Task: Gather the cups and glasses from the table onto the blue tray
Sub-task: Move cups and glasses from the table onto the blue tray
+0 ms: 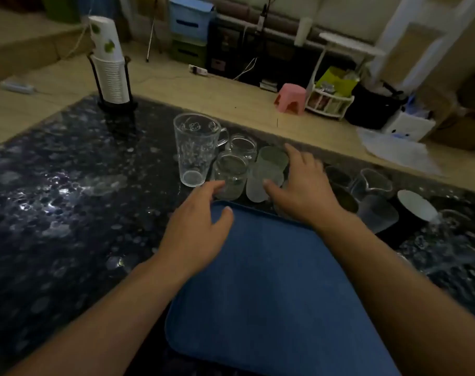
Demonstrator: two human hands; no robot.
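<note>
The blue tray lies on the dark speckled table in front of me, with nothing on it. Beyond its far edge stand a tall clear mug with cartoon prints, a small clear glass, another small clear glass behind it, and two frosted cups. My left hand hovers open over the tray's far left corner, fingertips close to the small clear glass. My right hand is spread open against the frosted cups, holding nothing. More glasses and a white-lined cup stand to the right.
A rack of stacked paper cups stands at the table's far left corner. Past the far table edge are the floor, a pink stool, a white basket rack and storage boxes.
</note>
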